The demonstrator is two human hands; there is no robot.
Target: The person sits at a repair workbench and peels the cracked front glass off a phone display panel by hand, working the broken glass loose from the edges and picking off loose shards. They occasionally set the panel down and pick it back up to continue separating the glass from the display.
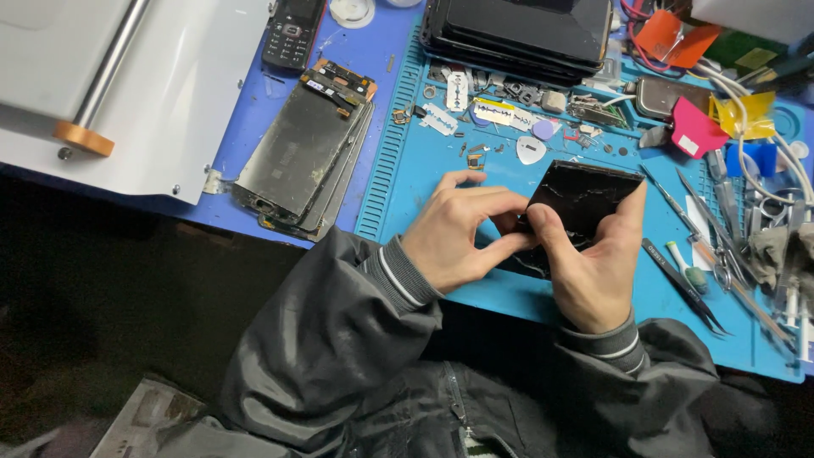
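Cracked black phone screen [585,202] sits between my two hands, held tilted just above the blue work mat [509,293] near its front edge. My right hand [593,271] cradles it from below, thumb pressed on the glass near its left edge and fingers wrapped up the right side. My left hand [462,233] is closed in a pinch at that same left edge, forefinger and thumb meeting on the rim beside my right thumb. I judge I am working at that edge, picking at the glass or at something stuck to it; what exactly lies under my fingertips is hidden. Any further pull here wants a steady grip from the right hand and small, careful force, since the panel already shows cracks.

Around the mat lie razor blades [441,119], plastic picks [532,149], small screws and parts, and tweezers [682,284] with other fine tools to my right. A stack of dark panels [517,30] stands at the far edge. Left of the mat, on the blue bench [254,102], rest stripped display assemblies [301,153], a small keypad phone [292,32] and a white machine with a metal roller [110,64]. The room beyond is dark.
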